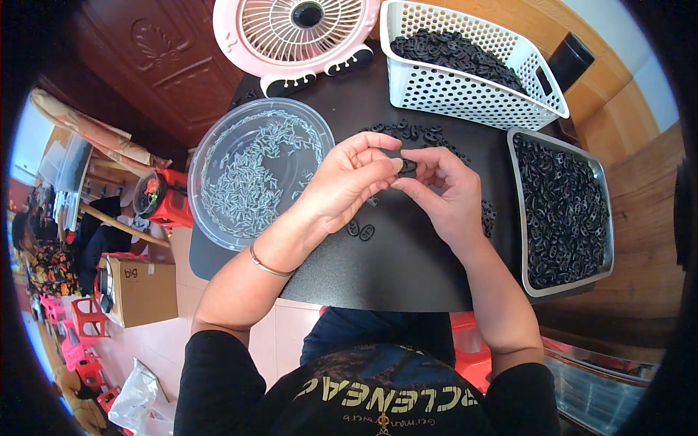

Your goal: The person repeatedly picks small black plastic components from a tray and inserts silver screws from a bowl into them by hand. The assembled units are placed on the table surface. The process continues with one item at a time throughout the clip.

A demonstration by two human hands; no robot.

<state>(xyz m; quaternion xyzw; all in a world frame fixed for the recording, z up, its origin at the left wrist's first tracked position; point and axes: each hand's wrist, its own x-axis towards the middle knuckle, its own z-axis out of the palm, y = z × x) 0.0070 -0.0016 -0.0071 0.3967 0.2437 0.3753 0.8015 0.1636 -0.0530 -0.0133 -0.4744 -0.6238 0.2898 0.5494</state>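
Observation:
My two hands meet above the middle of the dark table [334, 272]. Between the fingertips is a small black plastic piece [408, 168], partly hidden by fingers. My left hand [345, 182] pinches it from the left with thumb and index finger. From the other side, the thumb and fingers of my right hand [452, 190] grip it too. Just below lie loose black oval links [366, 232] with two holes. More small black pieces [429, 134] are scattered beyond my hands. A round clear tub [324, 125] at the left contains many small silvery pins or screws [243, 192].
A pink fan [305, 43] stands at the far edge. Far right is a white perforated basket [465, 102] of black pieces. A metal tray [518, 218] of black links lies along the right side. A cardboard box [149, 291] and red stools [91, 317] stand on the floor at left.

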